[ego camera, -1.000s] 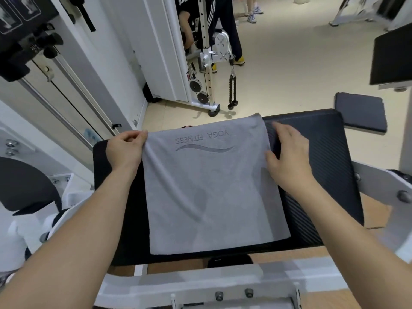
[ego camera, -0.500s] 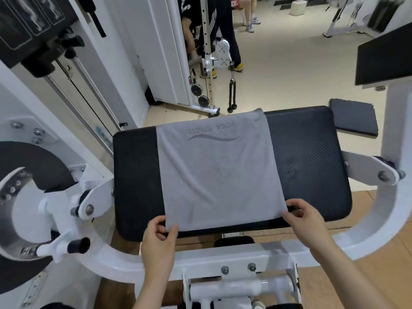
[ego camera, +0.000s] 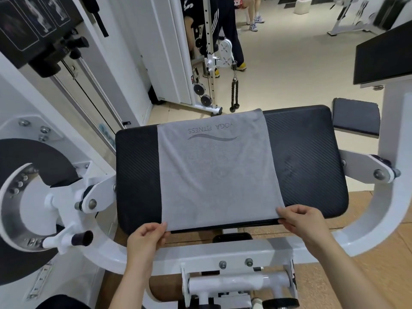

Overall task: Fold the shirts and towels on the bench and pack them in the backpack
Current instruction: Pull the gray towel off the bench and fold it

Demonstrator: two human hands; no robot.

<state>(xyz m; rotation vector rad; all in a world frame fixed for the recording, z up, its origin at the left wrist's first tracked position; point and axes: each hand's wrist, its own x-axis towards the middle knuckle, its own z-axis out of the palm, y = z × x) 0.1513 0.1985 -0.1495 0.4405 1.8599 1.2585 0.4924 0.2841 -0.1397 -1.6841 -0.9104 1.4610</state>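
Your left hand (ego camera: 146, 238): fingers curled, pinching the near left corner of the towel (ego camera: 218, 170) at the near rim of the table (ego camera: 307, 157).
Your right hand (ego camera: 301, 221): likewise clamped, pinching the near right corner of the same towel, with the knuckles over the table's near edge.
Towel: grey, one item, spread flat across the middle of the table. It runs from the near rim to the far rim, where its far edge drapes slightly over. The print "YOGA FITNESS" with a wavy line sits at the far end and reads upside down to you.
Table: a black ribbed pad, with bare strips to the left and right of the towel.
White steel frame (ego camera: 234, 250): carries the table and curves up on both sides; bolts show on the near crossbar.
Small dark pad (ego camera: 355, 115): just beyond the table's far right corner.
Rope handle (ego camera: 234, 94): black, hanging from a cable station on the far floor.
Another person's legs (ego camera: 227, 30): in dark trousers, standing behind that station.
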